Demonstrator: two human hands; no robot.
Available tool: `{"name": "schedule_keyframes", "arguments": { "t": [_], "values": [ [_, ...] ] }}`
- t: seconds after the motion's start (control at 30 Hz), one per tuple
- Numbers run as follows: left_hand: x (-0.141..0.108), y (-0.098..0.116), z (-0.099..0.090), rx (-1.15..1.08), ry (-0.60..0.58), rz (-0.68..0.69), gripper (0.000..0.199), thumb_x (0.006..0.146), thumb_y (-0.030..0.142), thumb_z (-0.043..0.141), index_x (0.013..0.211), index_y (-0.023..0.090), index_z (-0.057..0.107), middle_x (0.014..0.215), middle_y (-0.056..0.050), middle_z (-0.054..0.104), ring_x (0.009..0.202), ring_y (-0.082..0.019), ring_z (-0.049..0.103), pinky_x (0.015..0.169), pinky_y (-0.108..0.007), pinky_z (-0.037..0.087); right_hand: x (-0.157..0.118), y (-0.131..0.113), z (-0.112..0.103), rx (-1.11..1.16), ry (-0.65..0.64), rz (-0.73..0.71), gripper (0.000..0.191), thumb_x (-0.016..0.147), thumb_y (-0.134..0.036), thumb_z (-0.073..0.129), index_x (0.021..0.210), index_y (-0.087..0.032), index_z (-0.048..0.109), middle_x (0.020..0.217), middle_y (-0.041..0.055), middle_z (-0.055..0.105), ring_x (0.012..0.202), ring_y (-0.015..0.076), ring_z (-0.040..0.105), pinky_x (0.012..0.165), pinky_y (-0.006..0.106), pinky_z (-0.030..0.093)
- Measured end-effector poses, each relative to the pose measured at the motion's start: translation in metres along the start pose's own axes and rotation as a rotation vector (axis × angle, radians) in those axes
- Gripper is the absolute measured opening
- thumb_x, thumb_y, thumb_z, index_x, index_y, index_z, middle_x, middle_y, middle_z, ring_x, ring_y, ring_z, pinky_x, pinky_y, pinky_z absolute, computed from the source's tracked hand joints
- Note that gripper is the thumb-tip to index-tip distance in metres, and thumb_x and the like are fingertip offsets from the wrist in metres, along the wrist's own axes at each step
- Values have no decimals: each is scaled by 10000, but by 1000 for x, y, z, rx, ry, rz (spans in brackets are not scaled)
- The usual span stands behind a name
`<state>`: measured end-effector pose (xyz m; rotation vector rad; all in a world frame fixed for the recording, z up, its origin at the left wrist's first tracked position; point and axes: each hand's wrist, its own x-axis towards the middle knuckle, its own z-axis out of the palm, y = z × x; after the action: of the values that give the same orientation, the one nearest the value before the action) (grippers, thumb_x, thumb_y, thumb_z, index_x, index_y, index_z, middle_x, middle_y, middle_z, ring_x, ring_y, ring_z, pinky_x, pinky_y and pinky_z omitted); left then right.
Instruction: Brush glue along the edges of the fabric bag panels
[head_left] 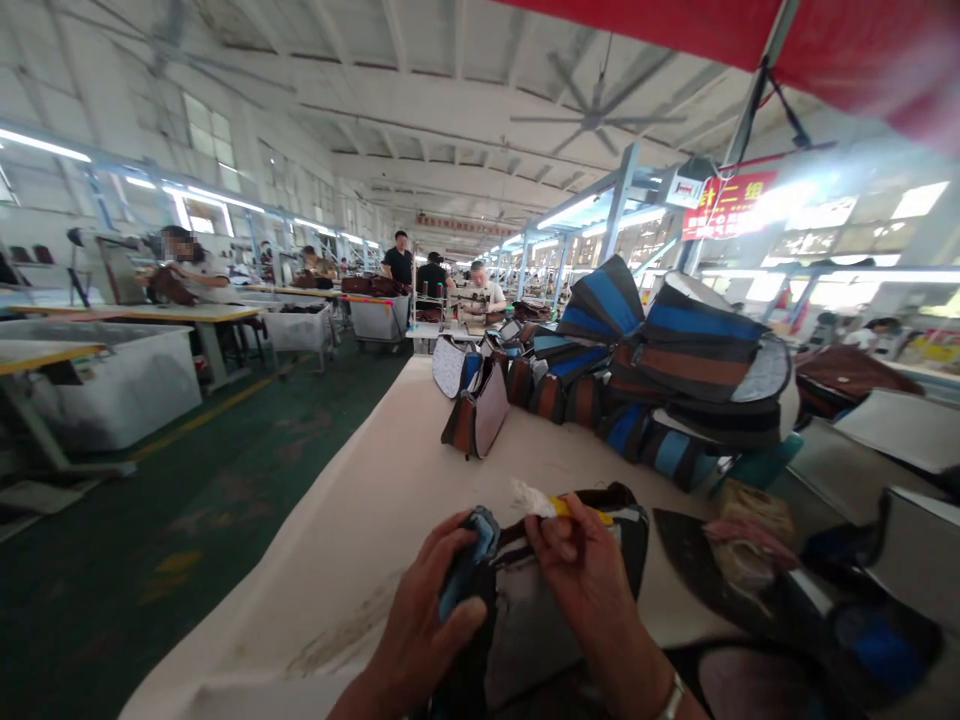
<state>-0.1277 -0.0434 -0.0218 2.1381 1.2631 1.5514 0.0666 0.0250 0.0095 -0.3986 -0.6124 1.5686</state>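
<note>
My left hand grips the blue and dark edge of a fabric bag piece at the front of the table. Between the thumb and fingers of my right hand is a yellow-handled brush with frayed whitish bristles pointing left. The brush is above the bag piece, whose grey panel faces up between my hands. Whether its bristles touch the fabric I cannot tell. Part of the piece is hidden under my right hand and wrist.
The pale table carries a brown-and-grey bag piece and a large pile of striped blue and brown pieces at the back right. A crumpled plastic bag sits to the right. Co-workers and grey bins are beyond the aisle.
</note>
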Motion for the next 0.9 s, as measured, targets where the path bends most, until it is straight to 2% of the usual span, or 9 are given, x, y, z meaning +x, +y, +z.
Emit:
{"name": "schedule_keyframes", "arguments": {
  "t": [0.07, 0.2, 0.3, 0.37, 0.43, 0.5, 0.57, 0.7, 0.9],
  "values": [
    [-6, -5, 5, 74, -26, 19, 694, 854, 615, 668, 1418, 230, 547, 1552, -175, 428, 1393, -359, 467, 1117, -511, 457, 6, 0, -1, -19, 23, -4, 447, 822, -399, 739, 608, -206, 398, 478, -126, 399, 397, 34, 337, 881, 365, 598],
    [-1, -7, 19, 90, 80, -146, 358, 981, 376, 539, 1297, 274, 672, 1524, -108, 463, 1395, -291, 463, 1167, -491, 394, 12, -10, 1, -93, 66, -9, 449, 794, -423, 753, 602, -207, 409, 470, -127, 405, 356, 24, 286, 714, 332, 613],
    [15, 2, 24, -35, 172, -247, 271, 948, 391, 576, 1070, 260, 780, 1313, -95, 576, 1216, -276, 573, 1045, -401, 479, 11, -28, 8, -170, 90, -60, 461, 765, -412, 777, 589, -208, 403, 436, -132, 386, 334, 19, 256, 572, 259, 557],
    [26, 9, 25, -129, 162, -324, 256, 922, 410, 606, 936, 241, 799, 1094, -74, 616, 1036, -249, 620, 915, -344, 503, 9, -42, 14, -228, 103, -135, 469, 745, -405, 796, 584, -209, 402, 416, -133, 365, 333, 23, 256, 485, 199, 474],
    [35, 17, 25, -220, 122, -396, 240, 901, 408, 634, 973, 245, 794, 962, -45, 620, 934, -229, 622, 845, -318, 487, 4, -54, 21, -294, 108, -225, 406, 717, -383, 826, 629, -201, 474, 456, -118, 425, 367, 32, 309, 428, 160, 377],
    [41, 24, 28, -302, 99, -442, 281, 879, 385, 661, 1106, 258, 767, 939, -29, 634, 909, -225, 619, 820, -309, 471, -1, -61, 29, -356, 93, -293, 320, 705, -362, 845, 740, -194, 575, 529, -95, 503, 422, 47, 376, 417, 157, 325],
    [44, 31, 32, -381, 92, -451, 328, 849, 347, 687, 1160, 260, 749, 957, -24, 643, 915, -227, 617, 810, -302, 465, -4, -62, 36, -521, 37, -358, 270, 775, -390, 794, 823, -192, 618, 551, -79, 518, 457, 74, 420, 430, 181, 328],
    [47, 45, 35, -476, 70, -425, 322, 850, 324, 696, 1158, 254, 757, 965, -20, 635, 941, -221, 597, 819, -285, 451, 2, -57, 47, -975, -65, -535, 255, 883, -423, 649, 779, -194, 610, 545, -52, 522, 491, 123, 479, 483, 242, 369],
    [50, 53, 27, -650, 104, -518, 324, 837, 366, 735, 1133, 239, 767, 912, -7, 587, 857, -190, 575, 757, -269, 449, 12, -60, 53, -1085, -38, -720, 240, 900, -411, 625, 798, -194, 633, 602, -23, 572, 568, 152, 540, 541, 261, 395]
  ]
}}
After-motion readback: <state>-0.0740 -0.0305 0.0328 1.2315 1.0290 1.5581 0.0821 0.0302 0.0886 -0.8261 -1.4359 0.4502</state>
